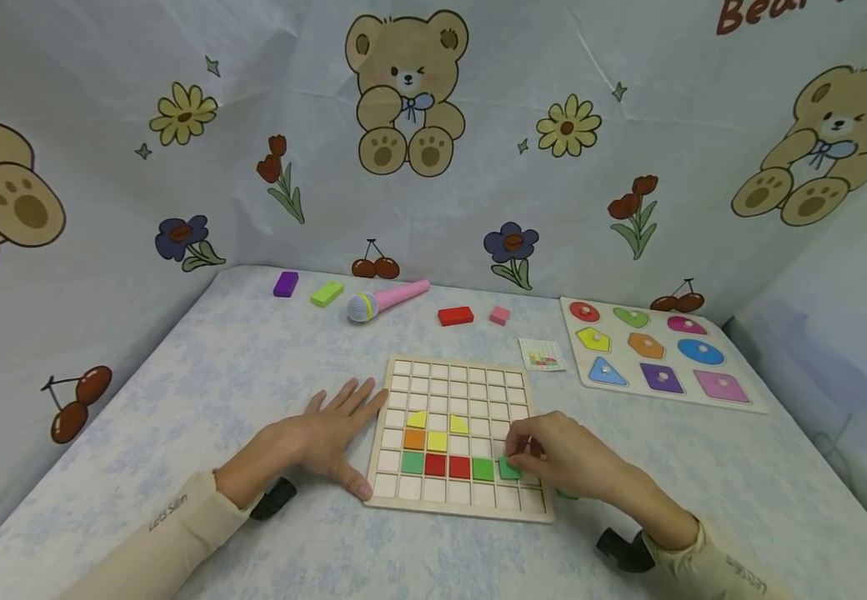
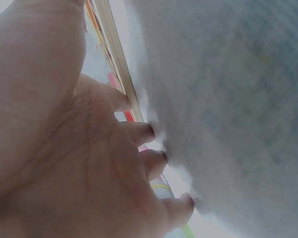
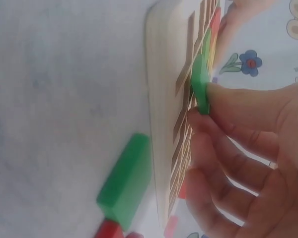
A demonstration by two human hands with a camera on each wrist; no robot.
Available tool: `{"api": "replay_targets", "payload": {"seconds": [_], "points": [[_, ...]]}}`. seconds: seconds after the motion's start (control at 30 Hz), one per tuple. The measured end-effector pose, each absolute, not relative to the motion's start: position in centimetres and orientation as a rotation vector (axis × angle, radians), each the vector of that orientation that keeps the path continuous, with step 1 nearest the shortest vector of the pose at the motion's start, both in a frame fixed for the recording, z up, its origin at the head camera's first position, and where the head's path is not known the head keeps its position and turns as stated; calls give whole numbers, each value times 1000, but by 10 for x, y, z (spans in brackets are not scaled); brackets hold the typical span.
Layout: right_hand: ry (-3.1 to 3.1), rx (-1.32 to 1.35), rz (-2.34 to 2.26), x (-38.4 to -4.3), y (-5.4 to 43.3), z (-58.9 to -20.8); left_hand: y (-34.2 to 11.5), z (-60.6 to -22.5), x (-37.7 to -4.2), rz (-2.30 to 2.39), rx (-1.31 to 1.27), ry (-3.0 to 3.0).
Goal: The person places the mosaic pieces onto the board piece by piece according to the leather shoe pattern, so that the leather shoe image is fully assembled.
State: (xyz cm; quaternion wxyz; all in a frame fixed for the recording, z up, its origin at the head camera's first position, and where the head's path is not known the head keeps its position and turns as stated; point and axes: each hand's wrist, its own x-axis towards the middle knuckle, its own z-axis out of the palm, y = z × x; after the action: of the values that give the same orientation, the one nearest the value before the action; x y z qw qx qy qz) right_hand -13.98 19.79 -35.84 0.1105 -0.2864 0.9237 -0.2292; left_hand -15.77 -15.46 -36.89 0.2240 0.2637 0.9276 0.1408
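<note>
A wooden grid board (image 1: pixel 463 505) lies on the table between the two hands. My right hand (image 1: pixel 572 458) is over its right side, thumb and forefinger pinching a green tile (image 3: pixel 200 84) that sits tilted at a cell of the coloured row. Leftward in that row are a green tile (image 1: pixel 483 470), two red tiles (image 1: pixel 436 465) and another green tile (image 1: pixel 412 462). Above them sit an orange tile (image 1: pixel 414 439) and several yellow tiles (image 1: pixel 437 442). With fingers spread, my left hand (image 1: pixel 328 433) rests along the board's left edge, its thumb at the lower left corner.
Beside the board's right edge lies a green block (image 3: pixel 125 181), near a red one (image 3: pixel 108 229). A pattern card (image 1: pixel 542 355) and a shape puzzle (image 1: pixel 659 354) lie behind right. Along the back are a toy microphone (image 1: pixel 388 300) and purple (image 1: pixel 286 284), lime (image 1: pixel 327 293), red (image 1: pixel 455 317) and pink blocks (image 1: pixel 499 316).
</note>
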Motion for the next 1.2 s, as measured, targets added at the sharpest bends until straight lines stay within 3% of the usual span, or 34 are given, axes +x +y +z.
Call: {"api": "replay_targets", "payload": {"seconds": [0.5,1.2], "points": [[2694,-983,-610,-132,199,-354,-154,-369,-157,380,730,2564],[2641,-799,-580,-127,257,-353,-156,-369,-157,410,709,2550]]}}
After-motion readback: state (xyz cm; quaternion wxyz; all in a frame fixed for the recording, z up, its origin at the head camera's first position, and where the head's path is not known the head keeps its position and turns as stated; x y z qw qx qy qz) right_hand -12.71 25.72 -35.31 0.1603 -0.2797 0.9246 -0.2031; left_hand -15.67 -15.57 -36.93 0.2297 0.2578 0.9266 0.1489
